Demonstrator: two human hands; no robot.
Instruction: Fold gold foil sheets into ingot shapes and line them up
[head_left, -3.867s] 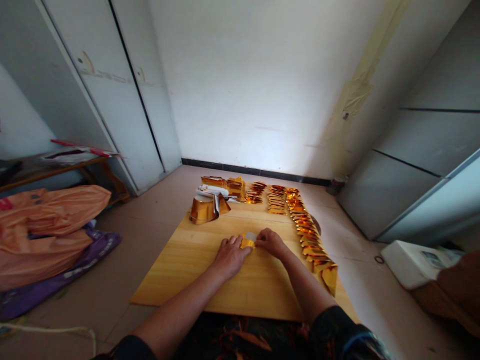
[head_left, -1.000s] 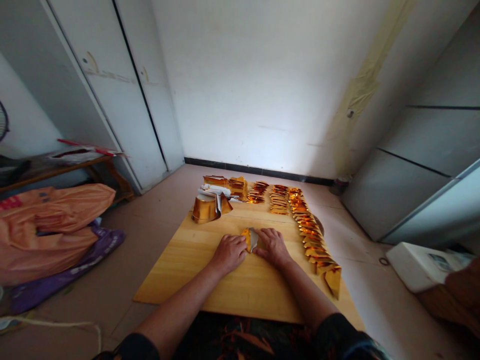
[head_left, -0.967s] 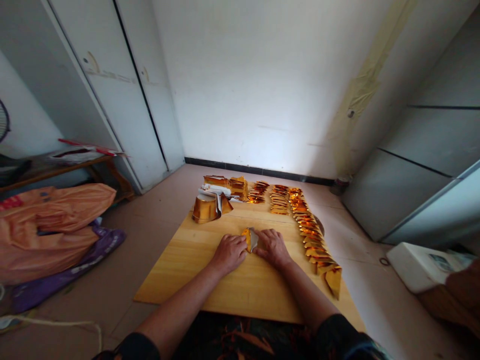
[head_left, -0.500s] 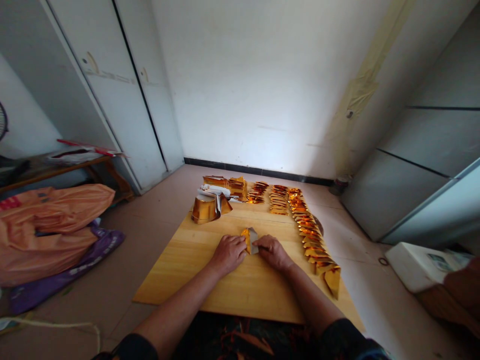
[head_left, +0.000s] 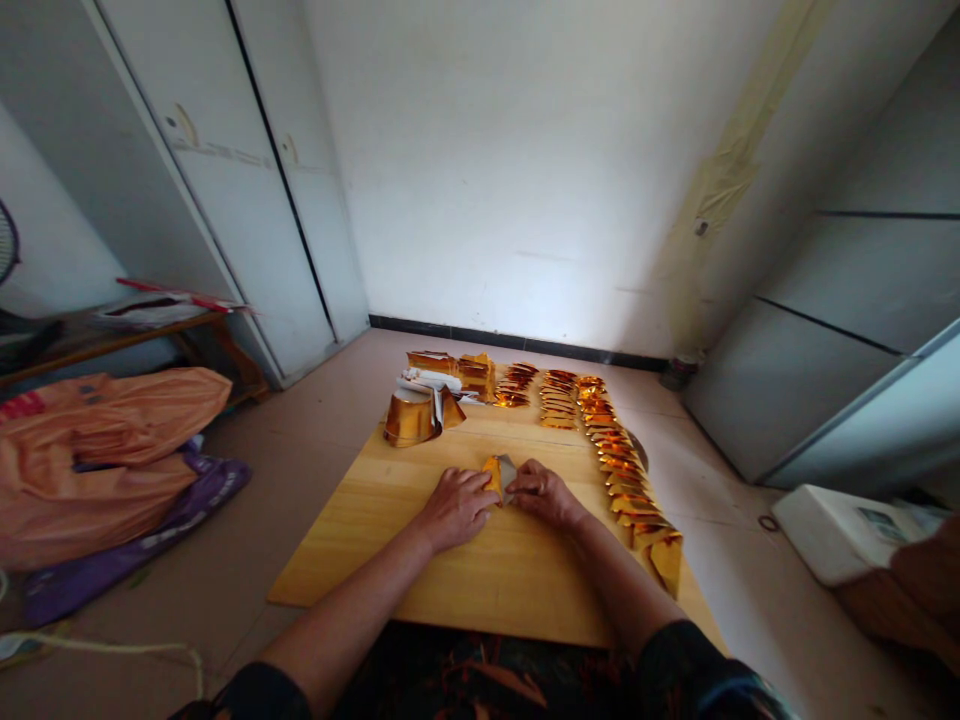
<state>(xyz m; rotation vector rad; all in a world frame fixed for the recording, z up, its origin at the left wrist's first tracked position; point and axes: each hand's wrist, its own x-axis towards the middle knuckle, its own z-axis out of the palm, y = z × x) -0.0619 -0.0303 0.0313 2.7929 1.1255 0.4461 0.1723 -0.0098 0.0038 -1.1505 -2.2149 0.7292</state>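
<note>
A small piece of gold foil paper (head_left: 492, 478), partly folded with a grey underside showing, lies on the wooden board (head_left: 360, 530) between my hands. My left hand (head_left: 459, 508) presses the gold side with its fingers closed on the edge. On the grey side, my right hand (head_left: 546, 494) pinches the paper between thumb and curled fingers. Along the board's right side runs a long row of folded gold foil pieces (head_left: 626, 470). Two shorter rows of folded foil (head_left: 557, 400) stand at the back. A curved stack of gold sheets (head_left: 409, 418) sits at the back left.
Beside the stack lie a white bundle (head_left: 429, 380) and more gold sheets (head_left: 475, 374). An orange bag (head_left: 112, 440) and a purple bag (head_left: 142, 540) rest on the floor to the left. Grey cabinets (head_left: 247, 170) stand left, a white box (head_left: 840, 530) right.
My right hand has shifted slightly up and inward over the paper's grey side, fingers more curled. My left hand stays almost in place on the gold side.
</note>
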